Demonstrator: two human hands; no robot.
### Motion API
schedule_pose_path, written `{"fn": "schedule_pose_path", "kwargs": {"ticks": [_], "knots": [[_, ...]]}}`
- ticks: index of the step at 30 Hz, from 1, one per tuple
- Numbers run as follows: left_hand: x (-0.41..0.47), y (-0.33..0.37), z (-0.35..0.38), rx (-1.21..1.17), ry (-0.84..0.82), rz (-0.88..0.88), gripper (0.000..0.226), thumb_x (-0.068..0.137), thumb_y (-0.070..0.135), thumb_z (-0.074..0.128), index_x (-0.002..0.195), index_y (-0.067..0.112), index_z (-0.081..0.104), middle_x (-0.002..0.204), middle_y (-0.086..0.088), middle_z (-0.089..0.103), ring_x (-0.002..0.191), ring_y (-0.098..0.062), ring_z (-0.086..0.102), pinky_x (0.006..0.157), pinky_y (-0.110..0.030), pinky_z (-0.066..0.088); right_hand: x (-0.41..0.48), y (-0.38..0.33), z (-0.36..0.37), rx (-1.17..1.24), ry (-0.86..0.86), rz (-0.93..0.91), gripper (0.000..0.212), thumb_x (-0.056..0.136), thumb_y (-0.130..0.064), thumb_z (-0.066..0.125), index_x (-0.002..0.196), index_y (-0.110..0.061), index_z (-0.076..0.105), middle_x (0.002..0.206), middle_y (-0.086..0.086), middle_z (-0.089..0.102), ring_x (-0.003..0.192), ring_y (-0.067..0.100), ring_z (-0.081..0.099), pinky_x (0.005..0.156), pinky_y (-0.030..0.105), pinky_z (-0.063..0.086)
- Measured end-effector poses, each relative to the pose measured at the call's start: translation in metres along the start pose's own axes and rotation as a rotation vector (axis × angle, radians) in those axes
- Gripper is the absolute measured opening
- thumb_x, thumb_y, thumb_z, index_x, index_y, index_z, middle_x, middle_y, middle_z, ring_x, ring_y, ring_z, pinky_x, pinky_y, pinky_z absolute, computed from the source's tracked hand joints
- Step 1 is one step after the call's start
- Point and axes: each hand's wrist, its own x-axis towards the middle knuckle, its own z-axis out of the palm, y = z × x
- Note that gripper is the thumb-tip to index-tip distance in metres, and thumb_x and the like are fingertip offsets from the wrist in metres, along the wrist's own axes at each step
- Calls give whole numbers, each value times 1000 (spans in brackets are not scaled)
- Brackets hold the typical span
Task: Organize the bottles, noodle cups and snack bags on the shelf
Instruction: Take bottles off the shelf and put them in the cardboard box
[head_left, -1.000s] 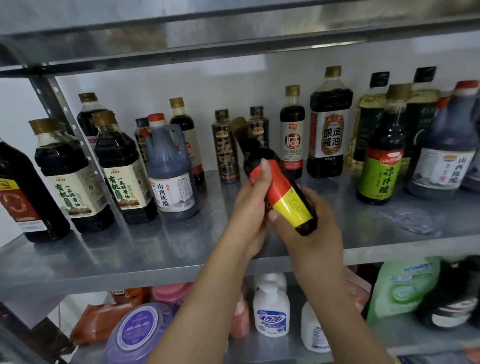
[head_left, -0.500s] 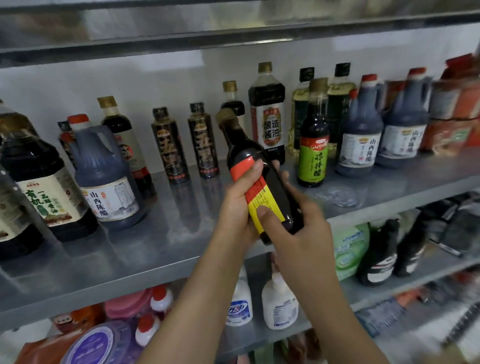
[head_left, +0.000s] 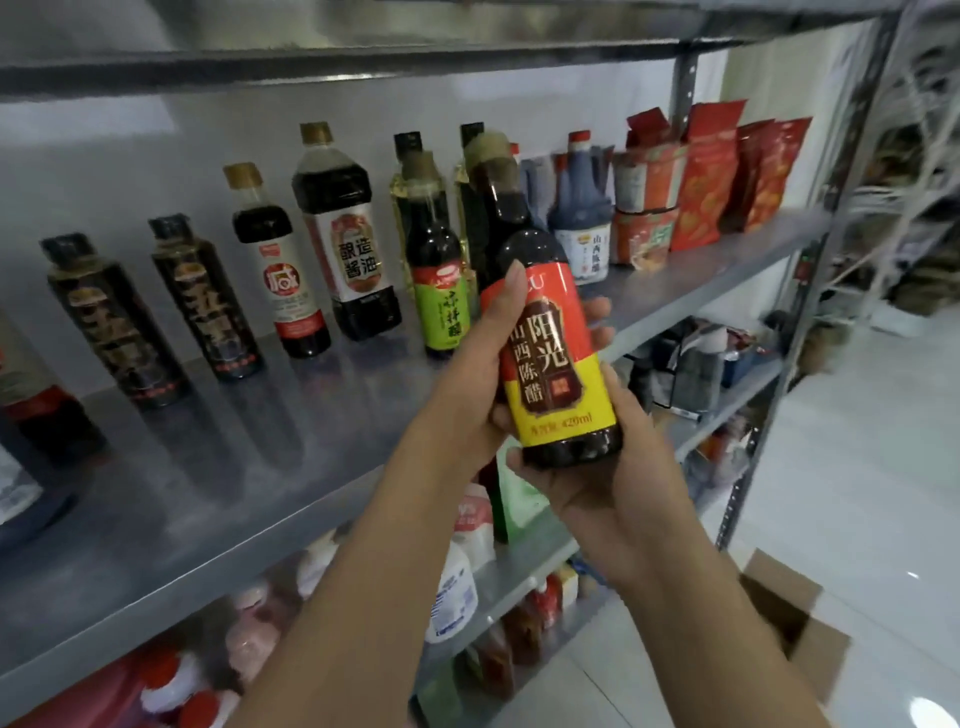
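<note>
The vinegar bottle (head_left: 550, 358) is dark, round and shiny, with a smooth red and yellow label. It is held nearly upright in the air, just in front of the shelf's near edge. The left hand (head_left: 467, 389) grips its middle, with the thumb on the label and the fingers (head_left: 597, 312) curled round the back. The right hand (head_left: 613, 483) cups the bottom, with its fingers curled under the base.

The shelf (head_left: 249, 478) is flat grey metal, a bit shiny. Along its far side stand two slim black bottles (head_left: 117, 322) with gold writing, a tall soy sauce bottle (head_left: 348, 244) and a green-label bottle (head_left: 439, 280). Further right are a blue-grey jug (head_left: 579, 228), stacked noodle cups (head_left: 644, 179) and crinkly red snack bags (head_left: 711, 176).

The floor (head_left: 857, 467) is glossy white. An open brown cardboard box (head_left: 795, 618) sits on it, near right.
</note>
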Motion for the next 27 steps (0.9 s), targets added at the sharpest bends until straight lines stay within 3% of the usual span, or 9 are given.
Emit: {"fn": "schedule_pose_path", "kwargs": {"ticks": [4,6,8,11,16,20,22,24,27], "knots": [[11,-24,32,139,134,-122,69,70,58,71,115,6,67,99,-11,76,84,-22,73,77,-36,59,-13,-21,-28,-271,111,-126,50,83,-53,57,113,-15,71,105,9,77,96,23,74,85,37,58],[13,-42,47,176,121,-166,62,76,54,72,115,6,67,93,-10,75,80,-23,72,74,-35,58,-24,-25,-41,-345,189,-149,45,88,-50,58,107,-12,73,102,11,77,97,26,74,90,41,57],[13,-62,62,160,78,-212,52,84,49,70,112,5,67,90,-12,74,77,-24,70,73,-35,57,-35,-26,-54,-307,285,-180,37,96,-43,56,101,-12,74,98,12,77,92,27,75,86,42,58],[10,-89,83,135,1,-286,51,88,44,70,116,2,66,92,-14,73,75,-24,70,70,-33,59,-56,-25,-77,-312,425,-223,42,97,-44,54,108,-8,72,99,13,77,92,29,74,84,44,58],[-2,-131,117,116,-133,-395,54,87,44,71,121,2,64,94,-15,72,82,-27,70,81,-41,60,-94,-28,-108,-316,569,-269,45,98,-46,52,117,-8,68,100,11,77,91,25,75,71,35,58],[-5,-155,133,250,-260,-454,50,88,52,67,115,10,65,96,-9,77,86,-25,74,89,-42,59,-114,-29,-134,-413,666,-235,45,99,-53,47,115,-17,69,101,7,77,95,23,74,86,40,58],[-2,-164,140,311,-298,-446,51,87,53,67,120,15,64,103,-7,77,95,-24,74,95,-46,57,-121,-38,-149,-572,712,-180,46,98,-60,42,103,-26,73,97,1,78,94,19,74,95,41,55],[5,-177,147,391,-327,-419,44,87,51,69,118,20,64,103,-3,77,98,-22,74,98,-47,54,-127,-54,-166,-702,768,-166,49,96,-64,40,92,-29,74,91,-5,78,88,12,74,92,38,55],[19,-200,159,429,-379,-430,34,85,44,74,110,21,66,102,-5,77,97,-24,73,98,-52,54,-132,-86,-196,-759,858,-242,42,97,-59,46,98,-24,70,91,-3,76,82,11,74,85,36,59]]}}
